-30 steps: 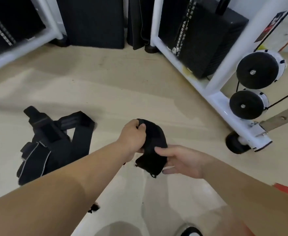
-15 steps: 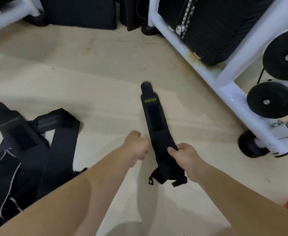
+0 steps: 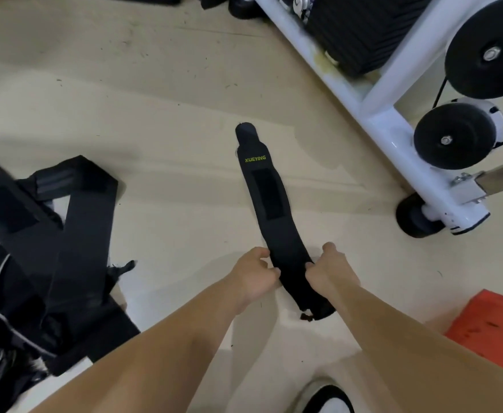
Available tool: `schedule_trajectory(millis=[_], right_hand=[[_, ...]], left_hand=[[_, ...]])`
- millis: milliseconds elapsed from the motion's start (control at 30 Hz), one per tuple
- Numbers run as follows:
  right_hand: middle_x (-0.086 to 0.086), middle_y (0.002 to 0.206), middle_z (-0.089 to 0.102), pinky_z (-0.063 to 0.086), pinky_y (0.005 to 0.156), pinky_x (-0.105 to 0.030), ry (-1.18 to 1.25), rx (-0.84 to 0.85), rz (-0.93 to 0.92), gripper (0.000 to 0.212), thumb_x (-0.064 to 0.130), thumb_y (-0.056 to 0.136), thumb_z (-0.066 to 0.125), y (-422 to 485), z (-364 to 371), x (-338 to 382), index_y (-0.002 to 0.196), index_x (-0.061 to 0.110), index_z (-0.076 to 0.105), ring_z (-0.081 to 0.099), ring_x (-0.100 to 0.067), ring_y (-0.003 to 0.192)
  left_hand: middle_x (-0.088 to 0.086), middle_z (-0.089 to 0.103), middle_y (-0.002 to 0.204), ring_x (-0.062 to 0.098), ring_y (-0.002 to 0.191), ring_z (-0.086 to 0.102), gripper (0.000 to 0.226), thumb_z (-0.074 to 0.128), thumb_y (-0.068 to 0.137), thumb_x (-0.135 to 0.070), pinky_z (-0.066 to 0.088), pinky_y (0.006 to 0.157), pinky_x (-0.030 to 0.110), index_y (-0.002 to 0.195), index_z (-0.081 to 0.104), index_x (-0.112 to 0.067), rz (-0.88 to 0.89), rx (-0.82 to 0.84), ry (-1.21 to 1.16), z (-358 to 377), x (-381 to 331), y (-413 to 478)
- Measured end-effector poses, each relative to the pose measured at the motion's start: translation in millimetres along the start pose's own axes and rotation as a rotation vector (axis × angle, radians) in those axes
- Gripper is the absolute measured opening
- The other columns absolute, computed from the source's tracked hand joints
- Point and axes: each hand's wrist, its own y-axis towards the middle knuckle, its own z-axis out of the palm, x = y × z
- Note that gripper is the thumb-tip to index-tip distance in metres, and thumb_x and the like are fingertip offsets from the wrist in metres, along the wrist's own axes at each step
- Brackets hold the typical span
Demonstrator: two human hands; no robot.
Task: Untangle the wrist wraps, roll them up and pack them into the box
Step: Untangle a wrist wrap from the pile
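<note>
Floor [image 3: 169, 108]; wrist wrap [image 3: 269, 204], end behind forearm [image 3: 387, 329]

The wrist wrap [image 3: 269, 204] is black with yellow-green lettering; the tangled wraps [image 3: 74, 234] are black, some white-edged. Beige floor [image 3: 155, 99], white frame [image 3: 384, 120], orange-red box [image 3: 494, 329].

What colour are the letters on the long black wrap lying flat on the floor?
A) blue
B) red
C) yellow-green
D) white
C: the wrap has yellow-green print near its far end.
</note>
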Motion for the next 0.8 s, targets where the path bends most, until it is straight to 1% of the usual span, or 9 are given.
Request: schedule_trajectory(millis=[67, 100, 200, 267, 367, 533, 633, 700, 800], right_hand=[[-0.010, 0.139, 0.048, 0.047, 0.092, -0.041, -0.220, -0.155, -0.141, 0.043, 0.031, 0.102, 0.055, -3, 7, -6, 0.142, 0.020, 0.045, 0.050, -0.032, 0.126], [-0.010, 0.147, 0.042, 0.047, 0.099, -0.041, -0.211, -0.194, -0.267, 0.047, 0.033, 0.101, 0.057, -6, 14, -6, 0.146, 0.023, 0.047, 0.044, -0.032, 0.134], [-0.008, 0.166, 0.023, 0.046, 0.110, -0.043, -0.255, -0.051, -0.530, 0.050, 0.038, 0.100, 0.061, -9, 38, 0, 0.148, 0.036, 0.051, 0.023, -0.030, 0.153], [-0.006, 0.171, 0.013, 0.045, 0.110, -0.043, -0.378, -0.016, -0.552, 0.050, 0.036, 0.104, 0.053, -9, 48, 1, 0.153, 0.044, 0.042, 0.015, -0.030, 0.157], [-0.004, 0.168, 0.019, 0.049, 0.100, -0.042, -0.393, -0.100, -0.549, 0.050, 0.035, 0.108, 0.046, -8, 46, -3, 0.155, 0.051, 0.039, 0.024, -0.028, 0.151], [-0.002, 0.165, 0.018, 0.052, 0.090, -0.041, -0.288, -0.140, -0.331, 0.055, 0.032, 0.107, 0.046, -1, 37, -18, 0.156, 0.054, 0.034, 0.029, -0.028, 0.140], [-0.006, 0.167, 0.014, 0.050, 0.097, -0.044, -0.277, -0.109, -0.260, 0.057, 0.031, 0.108, 0.044, -5, 31, -17, 0.160, 0.049, 0.030, 0.029, -0.031, 0.141], [-0.009, 0.167, 0.016, 0.044, 0.108, -0.048, -0.324, -0.107, -0.310, 0.059, 0.033, 0.107, 0.047, -13, 31, -6, 0.162, 0.045, 0.026, 0.025, -0.034, 0.148], [-0.009, 0.165, 0.028, 0.033, 0.120, -0.050, -0.380, -0.053, -0.427, 0.066, 0.041, 0.107, 0.049, -29, 29, 28, 0.166, 0.038, 0.019, 0.023, -0.034, 0.154]], left_hand=[[-0.009, 0.062, 0.095, 0.005, 0.083, 0.060, 0.035, 0.058, 0.103, -0.013, 0.050, 0.070, 0.018, 0.138, 0.053, -0.020, 0.026, -0.097, 0.012, 5, 6, 0], [-0.004, 0.067, 0.100, 0.011, 0.088, 0.063, 0.034, 0.055, 0.102, -0.011, 0.054, 0.077, 0.023, 0.136, 0.055, -0.019, 0.030, -0.154, 0.010, 5, 9, 0], [0.007, 0.069, 0.121, 0.026, 0.108, 0.068, 0.039, 0.052, 0.099, -0.010, 0.056, 0.102, 0.041, 0.137, 0.057, -0.019, 0.016, -0.233, -0.022, 2, 17, 2], [0.007, 0.068, 0.123, 0.027, 0.110, 0.068, 0.038, 0.052, 0.100, -0.011, 0.056, 0.104, 0.042, 0.136, 0.056, -0.020, 0.007, -0.225, -0.017, -1, 22, 2], [0.002, 0.066, 0.119, 0.025, 0.106, 0.070, 0.035, 0.050, 0.102, -0.012, 0.059, 0.097, 0.041, 0.135, 0.056, -0.022, 0.020, -0.235, -0.021, -5, 32, 5], [0.000, 0.065, 0.118, 0.027, 0.102, 0.072, 0.035, 0.048, 0.103, -0.013, 0.059, 0.086, 0.037, 0.135, 0.058, -0.024, 0.005, -0.214, -0.009, -7, 41, 7], [0.000, 0.066, 0.117, 0.029, 0.104, 0.072, 0.036, 0.047, 0.102, -0.013, 0.059, 0.088, 0.038, 0.134, 0.058, -0.024, 0.005, -0.200, 0.001, -8, 38, 8], [0.001, 0.066, 0.120, 0.028, 0.106, 0.071, 0.037, 0.048, 0.102, -0.015, 0.058, 0.090, 0.039, 0.136, 0.059, -0.022, 0.027, -0.180, 0.039, -10, 34, 6], [0.004, 0.066, 0.125, 0.027, 0.112, 0.069, 0.036, 0.050, 0.103, -0.016, 0.057, 0.098, 0.038, 0.138, 0.058, -0.019, 0.088, -0.121, 0.171, -23, 22, -5]])
